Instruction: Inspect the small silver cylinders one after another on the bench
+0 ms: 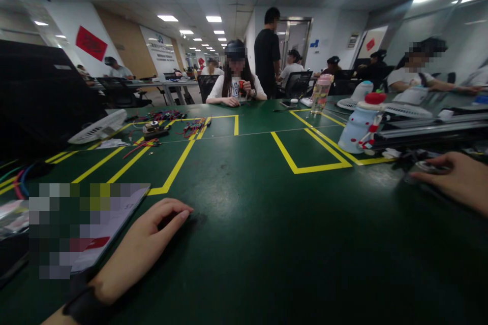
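Observation:
My left hand (pixel 162 223) rests on the green table (pixel 244 244) beside a booklet or sheet (pixel 127 213) that is partly blurred out. Its thumb and forefinger tips come together, and nothing shows between them. A dark band (pixel 86 304) is round that wrist. Far to the right, my right hand (pixel 457 177) has thumb and fingers round a small, roundish grey-white thing (pixel 432 166), low over the tabletop. The exact kind of that thing is too blurred to make out.
A pale blue bottle (pixel 353 129) with a red top stands left of my right hand, near dark metal bars (pixel 423 132). Wire bundles (pixel 196 127) and a white fan (pixel 99 127) lie at the left. Across the table sits a person (pixel 236 81). Yellow tape (pixel 324 168) marks the tabletop.

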### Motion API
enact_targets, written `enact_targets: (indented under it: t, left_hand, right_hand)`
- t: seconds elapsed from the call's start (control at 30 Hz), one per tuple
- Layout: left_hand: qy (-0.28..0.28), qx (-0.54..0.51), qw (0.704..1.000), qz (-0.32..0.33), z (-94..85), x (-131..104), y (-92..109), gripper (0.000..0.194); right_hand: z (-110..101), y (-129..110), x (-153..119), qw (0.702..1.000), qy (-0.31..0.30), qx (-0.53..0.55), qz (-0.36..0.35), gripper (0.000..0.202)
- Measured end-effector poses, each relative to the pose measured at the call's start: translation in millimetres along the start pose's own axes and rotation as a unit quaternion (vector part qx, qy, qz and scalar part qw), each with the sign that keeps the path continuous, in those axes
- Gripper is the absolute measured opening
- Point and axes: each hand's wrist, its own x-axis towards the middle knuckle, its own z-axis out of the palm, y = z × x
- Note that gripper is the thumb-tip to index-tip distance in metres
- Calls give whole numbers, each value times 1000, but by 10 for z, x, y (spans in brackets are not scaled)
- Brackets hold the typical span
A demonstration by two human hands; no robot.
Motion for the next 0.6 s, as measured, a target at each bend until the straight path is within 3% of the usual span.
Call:
enact_targets:
  t: [0.1, 0.17, 0.2, 0.27, 0.3, 0.37, 0.4, 0.43, 0.5, 0.6]
  left_hand:
    - [4, -1, 1000, 1, 10, 1, 23, 29]
    - [9, 2, 1000, -4, 35, -4, 153, 32]
    - [10, 3, 1000, -1, 58, -6, 262, 34]
    - [3, -2, 999, 38, 127, -7, 550, 39]
    - [8, -14, 997, 70, 173, -3, 713, 42]
    - [10, -48, 990, 133, 276, 9, 1027, 50]
    - [11, -68, 985, 161, 328, 18, 1160, 54]
    - [6, -86, 980, 180, 375, 27, 1269, 53]
    - [11, -118, 971, 206, 449, 46, 1403, 41]
    - [20, -132, 968, 212, 515, 61, 1442, 28]
  right_hand:
    - [-162, -464, -213, 991, 12, 129, 42, 52]
    - [-254, -931, -455, 945, -16, 321, 55, 56]
    - [-279, -1188, -604, 891, -96, 440, 61, 56]
    - [-284, -1700, -935, 789, -264, 553, 34, 47]
    - [-267, -1935, -1103, 700, -371, 609, 41, 43]
    - [-214, -2325, -1406, 526, -517, 672, 68, 36]
    - [-185, -2471, -1530, 445, -563, 692, 78, 33]
    - [-158, -2582, -1633, 388, -588, 705, 82, 31]
    - [-112, -2702, -1776, 319, -613, 718, 87, 28]
    - [-60, -2708, -1873, 281, -631, 714, 110, 26]
